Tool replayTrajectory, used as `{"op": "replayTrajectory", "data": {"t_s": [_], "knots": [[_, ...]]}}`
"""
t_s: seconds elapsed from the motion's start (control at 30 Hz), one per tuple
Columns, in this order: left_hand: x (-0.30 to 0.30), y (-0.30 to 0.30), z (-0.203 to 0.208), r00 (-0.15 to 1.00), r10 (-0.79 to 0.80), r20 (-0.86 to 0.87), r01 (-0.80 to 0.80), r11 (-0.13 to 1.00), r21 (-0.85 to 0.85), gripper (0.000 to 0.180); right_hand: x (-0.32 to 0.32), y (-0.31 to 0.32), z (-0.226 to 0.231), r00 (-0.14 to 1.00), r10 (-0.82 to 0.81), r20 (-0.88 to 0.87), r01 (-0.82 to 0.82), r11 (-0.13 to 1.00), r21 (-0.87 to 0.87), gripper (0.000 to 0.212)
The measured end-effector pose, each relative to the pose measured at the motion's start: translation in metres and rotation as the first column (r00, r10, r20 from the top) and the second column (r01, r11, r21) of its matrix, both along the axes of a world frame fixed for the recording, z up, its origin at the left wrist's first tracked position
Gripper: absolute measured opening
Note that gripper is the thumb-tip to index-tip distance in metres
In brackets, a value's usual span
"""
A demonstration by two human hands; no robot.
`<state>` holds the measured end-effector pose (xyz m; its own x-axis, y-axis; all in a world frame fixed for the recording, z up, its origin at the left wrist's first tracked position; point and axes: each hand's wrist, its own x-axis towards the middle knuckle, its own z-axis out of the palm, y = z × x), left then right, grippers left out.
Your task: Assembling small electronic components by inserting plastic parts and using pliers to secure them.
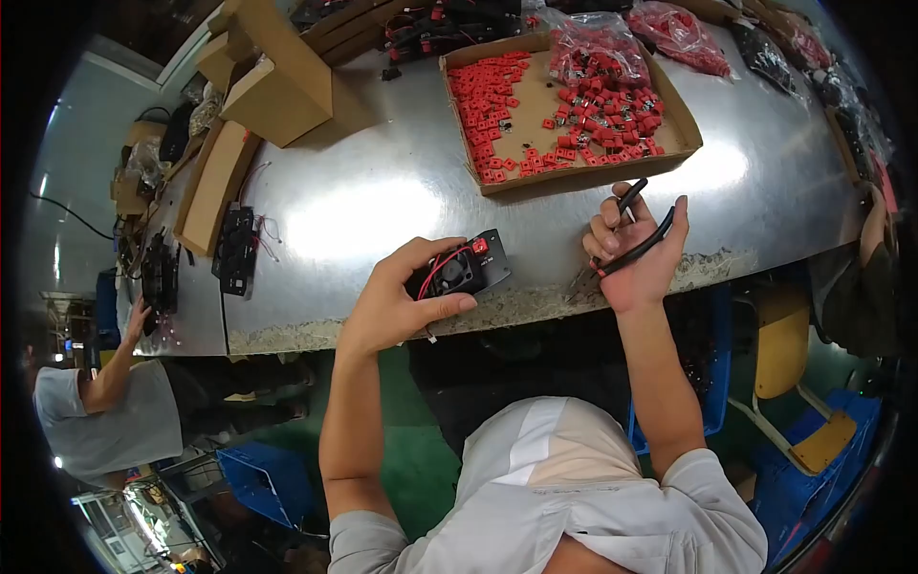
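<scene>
My left hand is closed round a small black fan unit, held over the front edge of the metal table. Red and black wires curve over the fan, and a red connector sits on the flat black plate at its far end. To the right, my right hand grips a pair of pliers with black handles. The handles are spread apart, and the jaws point down and left, toward the table edge. A gap separates the pliers from the fan unit.
Beyond my hands lies a shallow cardboard tray of red connectors, with a plastic bag on it. More black fan units lie on the left, near an open carton. At far left a person works. A yellow chair stands at right.
</scene>
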<state>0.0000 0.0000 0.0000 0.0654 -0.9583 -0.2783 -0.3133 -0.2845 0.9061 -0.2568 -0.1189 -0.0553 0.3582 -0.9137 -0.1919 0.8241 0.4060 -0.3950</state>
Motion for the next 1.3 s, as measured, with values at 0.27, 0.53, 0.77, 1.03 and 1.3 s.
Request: {"op": "replayTrajectory", "data": {"t_s": [0.27,0.53,0.77,1.03,1.3], "knots": [[-0.018,0.001,-0.012,0.935,-0.048,0.351,0.158,0.944,-0.291,0.066,-0.001,-0.006,0.004,0.997,0.038,-0.069,-0.038,0.999,0.005,0.076],[-0.03,-0.006,-0.014,0.887,-0.026,0.46,0.162,0.952,-0.26,0.066,0.047,-0.01,0.059,0.996,0.046,-0.074,-0.07,0.933,-0.353,0.092],[-0.039,-0.003,-0.019,0.757,0.047,0.652,0.215,0.924,-0.315,0.07,0.069,-0.01,0.064,0.991,0.015,-0.135,-0.078,0.878,-0.471,0.093],[-0.046,0.001,-0.019,0.691,0.089,0.718,0.268,0.891,-0.367,0.075,0.033,-0.018,0.063,0.987,-0.076,-0.14,0.004,0.891,-0.453,0.091],[-0.055,0.007,-0.018,0.642,0.151,0.752,0.304,0.85,-0.43,0.08,-0.02,-0.013,0.028,0.599,-0.503,-0.623,-0.331,0.553,-0.765,0.091]]}}
